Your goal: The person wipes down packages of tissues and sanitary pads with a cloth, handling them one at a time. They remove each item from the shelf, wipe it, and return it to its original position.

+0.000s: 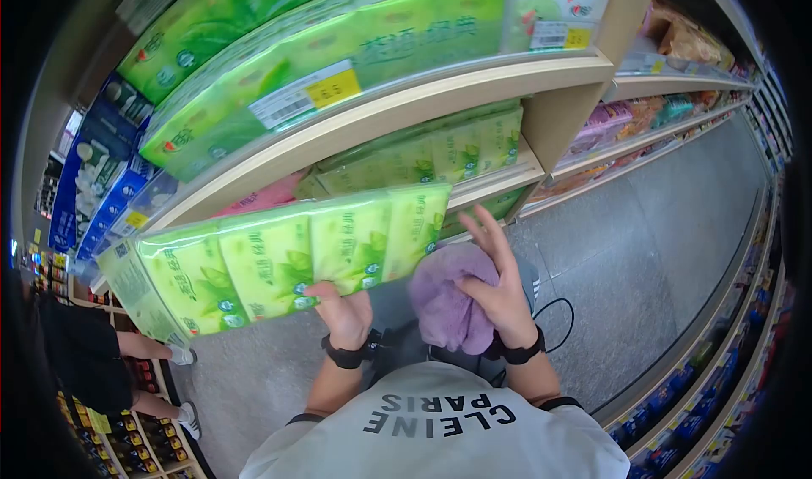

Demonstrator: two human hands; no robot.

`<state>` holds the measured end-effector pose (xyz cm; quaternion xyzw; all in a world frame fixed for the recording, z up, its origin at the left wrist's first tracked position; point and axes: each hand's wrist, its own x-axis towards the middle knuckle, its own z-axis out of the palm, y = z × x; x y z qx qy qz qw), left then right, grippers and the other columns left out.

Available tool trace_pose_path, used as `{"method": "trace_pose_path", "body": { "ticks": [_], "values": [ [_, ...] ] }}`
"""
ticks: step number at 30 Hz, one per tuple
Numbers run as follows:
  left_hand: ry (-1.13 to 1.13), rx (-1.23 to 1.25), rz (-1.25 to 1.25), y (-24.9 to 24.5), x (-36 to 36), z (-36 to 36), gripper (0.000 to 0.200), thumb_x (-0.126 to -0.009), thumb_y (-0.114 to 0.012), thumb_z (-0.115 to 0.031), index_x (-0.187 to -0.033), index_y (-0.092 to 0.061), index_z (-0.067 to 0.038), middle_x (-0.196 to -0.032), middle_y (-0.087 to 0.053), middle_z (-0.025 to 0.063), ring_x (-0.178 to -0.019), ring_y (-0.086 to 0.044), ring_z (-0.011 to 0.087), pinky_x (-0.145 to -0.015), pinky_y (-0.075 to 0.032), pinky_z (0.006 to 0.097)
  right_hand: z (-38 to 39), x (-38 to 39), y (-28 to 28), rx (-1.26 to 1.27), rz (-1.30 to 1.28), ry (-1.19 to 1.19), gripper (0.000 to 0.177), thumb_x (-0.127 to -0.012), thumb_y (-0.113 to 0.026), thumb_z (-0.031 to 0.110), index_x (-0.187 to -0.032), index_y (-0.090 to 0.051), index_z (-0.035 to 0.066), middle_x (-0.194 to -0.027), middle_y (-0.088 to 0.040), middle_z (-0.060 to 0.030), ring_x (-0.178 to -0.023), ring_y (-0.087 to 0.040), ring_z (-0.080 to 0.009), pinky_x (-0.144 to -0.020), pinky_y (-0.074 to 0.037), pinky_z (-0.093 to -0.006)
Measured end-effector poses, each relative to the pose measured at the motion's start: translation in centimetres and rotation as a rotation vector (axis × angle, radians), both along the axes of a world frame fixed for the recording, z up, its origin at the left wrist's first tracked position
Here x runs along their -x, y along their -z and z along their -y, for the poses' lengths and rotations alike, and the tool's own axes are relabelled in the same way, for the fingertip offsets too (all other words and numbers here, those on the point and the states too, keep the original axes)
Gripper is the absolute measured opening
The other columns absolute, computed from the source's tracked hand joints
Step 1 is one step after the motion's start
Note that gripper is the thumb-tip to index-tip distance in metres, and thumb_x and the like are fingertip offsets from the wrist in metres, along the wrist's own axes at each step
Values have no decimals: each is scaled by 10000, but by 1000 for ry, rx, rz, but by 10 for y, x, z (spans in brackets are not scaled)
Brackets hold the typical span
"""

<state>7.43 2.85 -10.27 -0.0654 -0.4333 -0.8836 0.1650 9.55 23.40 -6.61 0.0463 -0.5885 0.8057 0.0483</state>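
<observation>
My left hand [345, 312] grips the lower edge of a long green multi-pack of tissues [266, 263], its thumb over the front. The pack is tilted in front of the shelf, with several soft packets showing through the clear wrap. In my right hand [501, 297] is a bunched purple cloth [452, 297], pinched by the thumb while other fingers stretch up past it. The cloth hangs near the right end of the pack. Both wrists wear black bands.
More green tissue packs [338, 56] fill the upper shelf, with price labels on its edge. Further packs [423, 153] lie on the lower shelf [474, 183]. At left stands another person [80, 352]. Shelves of goods [719, 352] line the right side of the grey floor [643, 234].
</observation>
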Motion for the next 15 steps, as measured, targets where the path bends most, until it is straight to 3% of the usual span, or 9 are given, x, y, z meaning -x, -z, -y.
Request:
{"method": "trace_pose_path", "body": {
  "ticks": [3,4,7,10,13,15],
  "values": [
    [167,-3,-45,15,-4,5,767,-903,-492,-538,-1447,-242,-59,-1460,-343,110,-1328,-355,268,-1092,-304,456,-3,12,8,274,226,-152,765,-759,-641,-61,-1436,-289,2,-1385,-431,-146,-1217,-458,-188,-1001,-377,-296],
    [235,-6,-59,19,-6,6,775,-892,-508,-542,-1443,-253,-60,-1459,-345,106,-1330,-351,265,-1094,-301,453,-4,21,14,318,242,-194,670,-765,-657,-61,-1376,-386,-15,-1248,-538,-90,-1139,-512,-154,-969,-398,-271],
    [328,-74,-49,33,-4,10,677,-903,-598,-409,-1413,-322,-59,-1430,-387,100,-1323,-363,264,-1091,-299,463,-15,32,31,196,134,-197,572,-761,-656,-65,-1301,-471,-23,-1133,-594,-54,-1058,-551,-125,-931,-423,-261],
    [289,272,48,13,-4,35,570,-885,-654,-232,-1361,-395,-51,-1362,-459,107,-1265,-427,259,-1073,-319,480,-36,38,27,23,4,128,513,-734,-601,-145,-1226,-521,-28,-1069,-613,-52,-965,-585,-121,-856,-464,-252],
    [92,-103,66,11,14,49,504,-847,-656,-74,-1303,-448,-29,-1266,-524,118,-1168,-502,215,-1004,-409,429,-67,53,11,-116,-99,399,496,-726,-548,-181,-1200,-536,-34,-1051,-618,-65,-927,-597,-128,-826,-478,-249],
    [-17,-20,81,-5,29,54,432,-843,-654,-40,-1245,-496,-10,-1186,-566,123,-1077,-552,192,-942,-457,374,-89,64,4,-206,-135,459,486,-738,-547,-170,-1206,-532,-38,-1063,-618,-73,-944,-594,-138,-838,-476,-255]
  ]
}}
